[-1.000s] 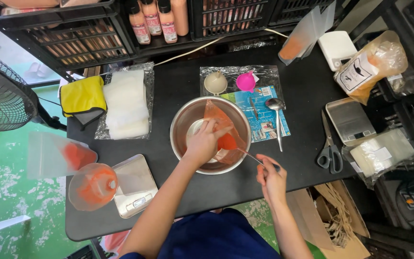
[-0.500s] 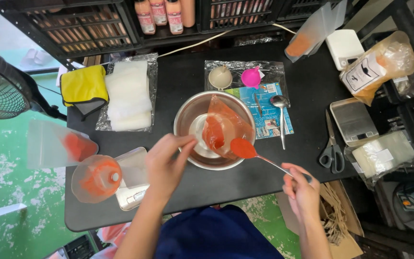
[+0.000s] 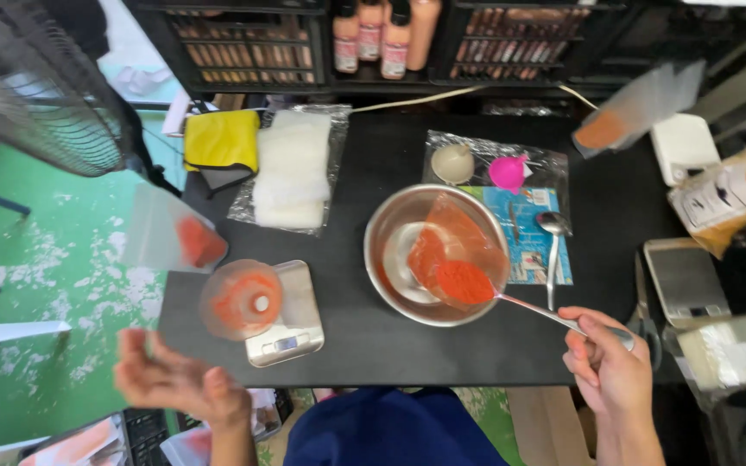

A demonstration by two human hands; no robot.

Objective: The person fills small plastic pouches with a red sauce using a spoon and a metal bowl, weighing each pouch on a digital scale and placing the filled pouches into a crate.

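Observation:
My right hand (image 3: 608,367) grips the handle of a metal spoon (image 3: 511,299) heaped with orange-red powder, its bowl over the edge of a steel mixing bowl (image 3: 388,226). Inside that bowl leans a clear bag (image 3: 451,237) of the same powder. My left hand (image 3: 170,381) is blurred, open and holding nothing, below the table's front edge near a small digital scale (image 3: 293,324). On the scale sits a clear cup (image 3: 241,299) with orange powder.
A clear bag with orange powder (image 3: 174,235) hangs off the table's left edge. A stack of white bags (image 3: 291,168), a yellow cloth (image 3: 222,138), a second spoon (image 3: 553,237), a pink funnel (image 3: 508,172), scissors (image 3: 645,319) and another scale (image 3: 685,278) lie around. A fan (image 3: 36,82) stands left.
My left hand left the bowl and swung down to the left, past the table's front edge. The right hand drew the loaded spoon back toward the bowl's right rim.

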